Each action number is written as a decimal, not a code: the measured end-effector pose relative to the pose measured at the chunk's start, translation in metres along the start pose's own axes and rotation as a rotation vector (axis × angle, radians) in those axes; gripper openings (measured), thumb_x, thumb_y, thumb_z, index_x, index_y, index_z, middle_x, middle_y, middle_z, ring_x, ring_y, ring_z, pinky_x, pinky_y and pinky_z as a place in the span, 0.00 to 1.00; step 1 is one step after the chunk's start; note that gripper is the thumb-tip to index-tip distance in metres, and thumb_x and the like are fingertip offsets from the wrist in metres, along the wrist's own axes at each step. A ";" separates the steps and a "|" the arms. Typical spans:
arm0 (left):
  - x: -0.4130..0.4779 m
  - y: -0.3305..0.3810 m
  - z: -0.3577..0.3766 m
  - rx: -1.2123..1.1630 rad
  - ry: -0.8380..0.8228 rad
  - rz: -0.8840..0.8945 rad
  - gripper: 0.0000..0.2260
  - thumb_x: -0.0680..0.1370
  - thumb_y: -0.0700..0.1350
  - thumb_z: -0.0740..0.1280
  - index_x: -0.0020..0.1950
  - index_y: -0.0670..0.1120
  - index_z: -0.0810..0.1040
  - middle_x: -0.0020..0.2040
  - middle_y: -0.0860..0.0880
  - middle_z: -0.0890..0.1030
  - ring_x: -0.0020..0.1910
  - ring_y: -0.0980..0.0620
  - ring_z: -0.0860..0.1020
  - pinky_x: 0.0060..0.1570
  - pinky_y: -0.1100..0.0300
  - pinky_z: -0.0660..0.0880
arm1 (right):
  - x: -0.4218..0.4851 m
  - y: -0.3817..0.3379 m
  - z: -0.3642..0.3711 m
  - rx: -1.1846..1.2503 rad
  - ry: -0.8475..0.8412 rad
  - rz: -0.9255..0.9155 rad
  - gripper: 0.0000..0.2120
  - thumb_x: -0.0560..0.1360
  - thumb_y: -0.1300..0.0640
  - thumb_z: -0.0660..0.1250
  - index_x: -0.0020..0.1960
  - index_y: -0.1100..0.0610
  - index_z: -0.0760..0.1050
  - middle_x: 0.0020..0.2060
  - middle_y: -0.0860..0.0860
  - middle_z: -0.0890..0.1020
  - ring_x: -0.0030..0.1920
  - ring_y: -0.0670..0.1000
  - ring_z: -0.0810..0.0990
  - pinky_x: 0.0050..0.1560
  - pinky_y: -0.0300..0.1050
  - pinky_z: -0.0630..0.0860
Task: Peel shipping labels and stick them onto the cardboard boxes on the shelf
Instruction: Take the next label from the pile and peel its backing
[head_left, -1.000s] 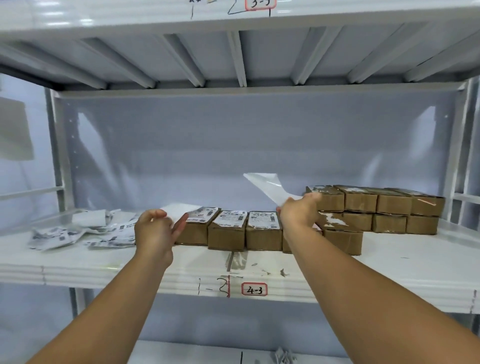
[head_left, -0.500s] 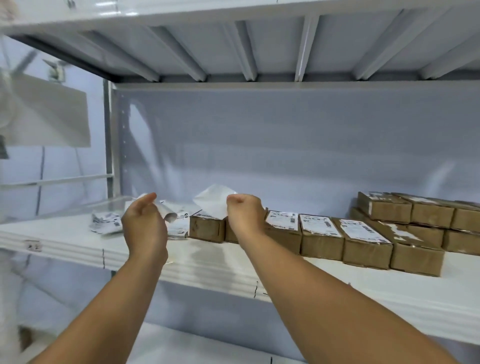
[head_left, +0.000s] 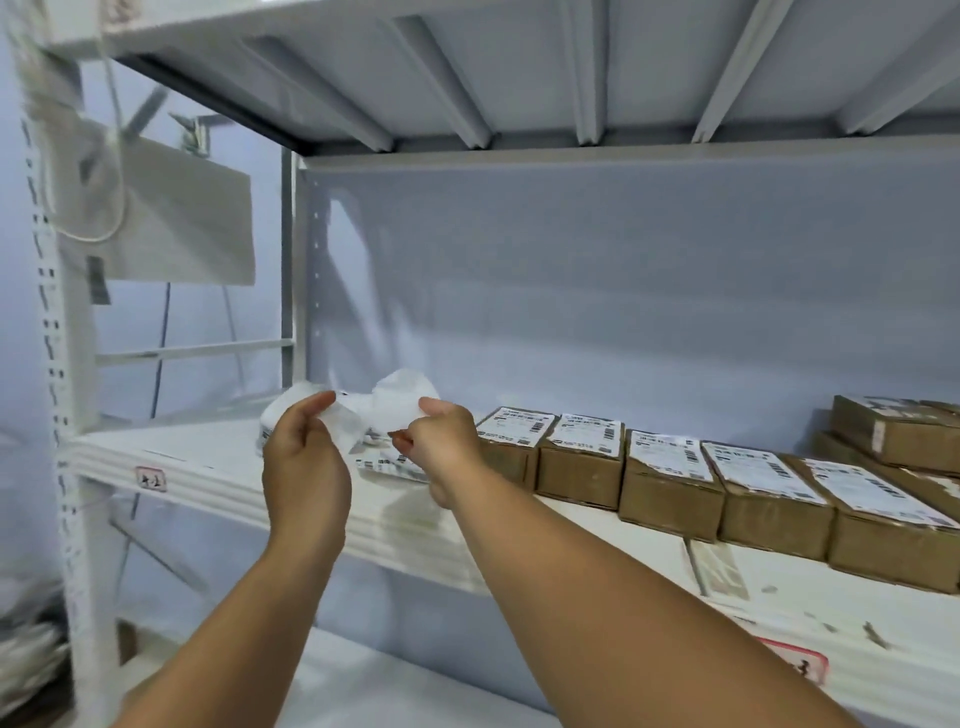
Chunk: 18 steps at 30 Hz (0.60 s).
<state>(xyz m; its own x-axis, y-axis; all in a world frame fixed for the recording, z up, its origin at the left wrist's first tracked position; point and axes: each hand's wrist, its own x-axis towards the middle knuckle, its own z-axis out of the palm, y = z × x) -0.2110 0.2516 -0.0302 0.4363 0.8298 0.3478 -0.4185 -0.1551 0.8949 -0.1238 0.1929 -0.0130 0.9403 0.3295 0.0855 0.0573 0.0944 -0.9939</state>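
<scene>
Both hands are raised above the left part of the white shelf (head_left: 218, 480). My left hand (head_left: 304, 462) pinches one end of a white sheet (head_left: 345, 434) and my right hand (head_left: 441, 449) pinches a white label or backing sheet (head_left: 400, 397); which is which is blurred. Beneath them lies a pile of printed shipping labels (head_left: 387, 462). To the right stands a row of brown cardboard boxes (head_left: 670, 499), each with a label on top. More boxes (head_left: 893, 434) are stacked at the far right.
A white upright post (head_left: 54, 364) with holes frames the shelf on the left. A white paper bag (head_left: 171, 218) hangs beyond it. The upper shelf (head_left: 519, 67) is close overhead. A strip of backing paper (head_left: 719, 569) lies near the shelf's front edge.
The view has swung left, so the boxes now sit to the right. Both hands moved to the label pile and came closer together, holding white sheets between them.
</scene>
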 end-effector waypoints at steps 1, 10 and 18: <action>0.002 -0.003 -0.001 0.020 -0.004 0.004 0.16 0.81 0.40 0.53 0.54 0.55 0.77 0.55 0.51 0.78 0.51 0.50 0.75 0.45 0.59 0.69 | 0.004 0.001 0.003 -0.012 -0.054 -0.001 0.28 0.75 0.70 0.57 0.74 0.56 0.62 0.60 0.53 0.75 0.58 0.56 0.79 0.57 0.47 0.78; 0.002 -0.017 -0.008 0.123 -0.064 0.069 0.16 0.82 0.40 0.51 0.60 0.53 0.75 0.45 0.62 0.75 0.40 0.65 0.73 0.40 0.66 0.67 | 0.011 0.004 0.015 -0.080 -0.129 -0.008 0.10 0.80 0.58 0.59 0.59 0.58 0.71 0.34 0.55 0.78 0.26 0.49 0.74 0.27 0.37 0.73; -0.027 0.002 0.001 0.253 -0.259 0.262 0.31 0.79 0.35 0.57 0.73 0.61 0.50 0.43 0.52 0.78 0.38 0.51 0.77 0.33 0.61 0.69 | -0.015 -0.007 -0.011 -0.006 -0.164 -0.005 0.22 0.80 0.43 0.56 0.49 0.60 0.78 0.39 0.55 0.82 0.35 0.52 0.80 0.35 0.40 0.77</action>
<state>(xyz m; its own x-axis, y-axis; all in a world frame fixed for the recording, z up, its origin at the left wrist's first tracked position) -0.2228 0.2280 -0.0372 0.5399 0.5884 0.6019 -0.3479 -0.4952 0.7961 -0.1347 0.1771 -0.0085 0.8728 0.4777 0.1005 0.0644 0.0914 -0.9937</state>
